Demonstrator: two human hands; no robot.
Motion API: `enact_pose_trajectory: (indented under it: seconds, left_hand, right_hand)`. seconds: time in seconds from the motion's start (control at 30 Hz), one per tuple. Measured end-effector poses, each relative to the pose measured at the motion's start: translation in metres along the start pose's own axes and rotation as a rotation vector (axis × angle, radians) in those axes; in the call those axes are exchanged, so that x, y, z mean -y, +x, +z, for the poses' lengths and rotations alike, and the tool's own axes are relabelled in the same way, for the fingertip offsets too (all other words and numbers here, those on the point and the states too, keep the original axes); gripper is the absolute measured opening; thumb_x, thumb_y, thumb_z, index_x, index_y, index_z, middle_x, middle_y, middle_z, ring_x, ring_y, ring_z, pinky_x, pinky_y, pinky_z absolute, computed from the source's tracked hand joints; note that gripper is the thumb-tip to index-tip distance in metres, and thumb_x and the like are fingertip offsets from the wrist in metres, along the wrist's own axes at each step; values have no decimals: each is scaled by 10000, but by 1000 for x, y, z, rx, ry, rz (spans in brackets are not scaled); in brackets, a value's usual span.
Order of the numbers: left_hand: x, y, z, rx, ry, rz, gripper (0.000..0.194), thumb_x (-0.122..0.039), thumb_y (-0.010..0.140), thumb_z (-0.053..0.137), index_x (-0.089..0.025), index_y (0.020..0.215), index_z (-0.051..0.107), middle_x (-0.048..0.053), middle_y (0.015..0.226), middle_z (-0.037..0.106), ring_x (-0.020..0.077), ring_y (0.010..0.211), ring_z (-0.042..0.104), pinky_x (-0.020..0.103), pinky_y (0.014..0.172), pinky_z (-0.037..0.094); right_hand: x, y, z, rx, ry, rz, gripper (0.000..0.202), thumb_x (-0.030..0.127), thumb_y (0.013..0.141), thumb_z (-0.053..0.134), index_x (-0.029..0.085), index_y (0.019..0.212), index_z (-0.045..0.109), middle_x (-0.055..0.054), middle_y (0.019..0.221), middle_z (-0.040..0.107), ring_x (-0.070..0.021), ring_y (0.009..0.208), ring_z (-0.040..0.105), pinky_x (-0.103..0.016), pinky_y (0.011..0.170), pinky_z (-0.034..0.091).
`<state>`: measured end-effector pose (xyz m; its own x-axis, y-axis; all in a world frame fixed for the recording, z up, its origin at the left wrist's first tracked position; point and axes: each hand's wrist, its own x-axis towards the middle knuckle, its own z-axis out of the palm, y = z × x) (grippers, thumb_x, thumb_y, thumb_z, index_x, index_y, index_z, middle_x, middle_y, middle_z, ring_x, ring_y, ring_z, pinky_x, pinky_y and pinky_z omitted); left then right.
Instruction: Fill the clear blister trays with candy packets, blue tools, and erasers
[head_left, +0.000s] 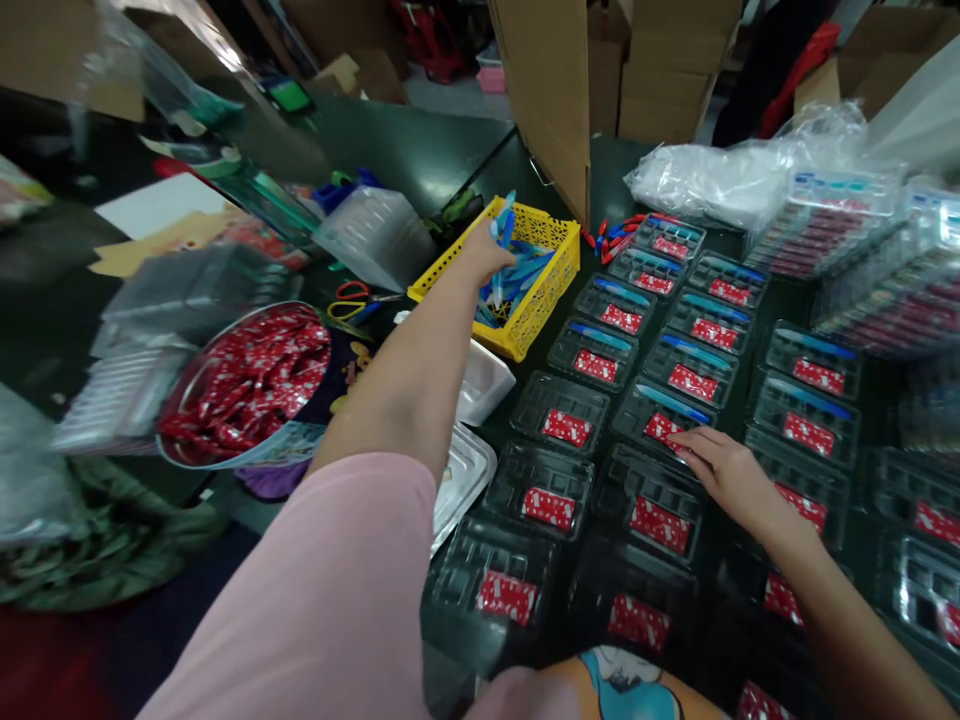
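Toward the near edge of the table (409, 140), rows of clear trays (529, 397) carry red packets, one to a tray. My right hand (720, 468), as relayed to me, rests its fingertips on the red packet (661, 427) in one tray of the middle rows; whether they pinch it or merely touch it, I cannot tell. A blue pen (673, 403) lies along that tray's far side, its long axis running roughly left to right. Toward the left side stands a bowl (193, 385) of red packets. Farther off, my left hand (484, 255) is over the yellow basket (551, 293), its fingers apparently closed on a light-blue pen (507, 217) held steeply upright; blur hides whether there is more than one. Key relation: the loose pens (531, 268) lie in the basket just beside and below this grip, at mixed angles, with the left hand much the nearer; the right-hand tray lies nearer me and to the right. Markings: I can read no brand, label or writing; the packets' white marks are too small.
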<state>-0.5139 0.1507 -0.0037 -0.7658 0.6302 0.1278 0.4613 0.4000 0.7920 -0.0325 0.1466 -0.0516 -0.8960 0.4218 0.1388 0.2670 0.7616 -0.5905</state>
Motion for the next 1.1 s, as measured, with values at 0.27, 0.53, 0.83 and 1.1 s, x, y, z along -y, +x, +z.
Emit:
enact_pose_trajectory:
  seconds: [0.27, 0.53, 0.83, 1.1]
  left_hand:
    - [-76, -26, -51, -115, -352, -76, 409, 101, 751, 561, -47, 1110, 434, -38, 788, 513, 61, 708, 483, 370, 857, 489]
    - [-129, -174, -10, 428, -959, -264, 499, -33, 715, 560, -217, 1174, 495, -24, 830, 643, 124, 669, 622, 349, 706, 574]
    - [-114, -311, 77, 782, -1272, -653, 421, -97, 615, 656, -232, 1010, 601, 7, 886, 657, 103, 623, 616, 242, 593, 553]
    - [-115, -355, 93, 799, -1342, -824, 354, -88, 619, 641, -222, 944, 606, 33, 886, 634, 109, 640, 602, 249, 598, 525]
  right_hand:
    - [37, 29, -5, -130, 205, -29, 220, 261, 949, 479, 220, 1068, 660, -76, 998, 671, -192, 939, 638, -369, 856, 536]
    - [60, 72, 18, -487, 868, 250, 505, 506, 901, 505, 311, 1363, 448, -71, 1331, 522, -193, 1091, 575, -361, 882, 532]
    - [25, -33, 11, -413, 613, 371, 295, 363, 895, 541, 224, 1127, 657, -38, 1033, 693, -190, 937, 624, -357, 886, 483]
    - [-61, -111, -50, -489, -193, 505, 240, 190, 891, 517, 165, 1034, 708, -142, 1039, 621, -257, 993, 514, -423, 893, 412]
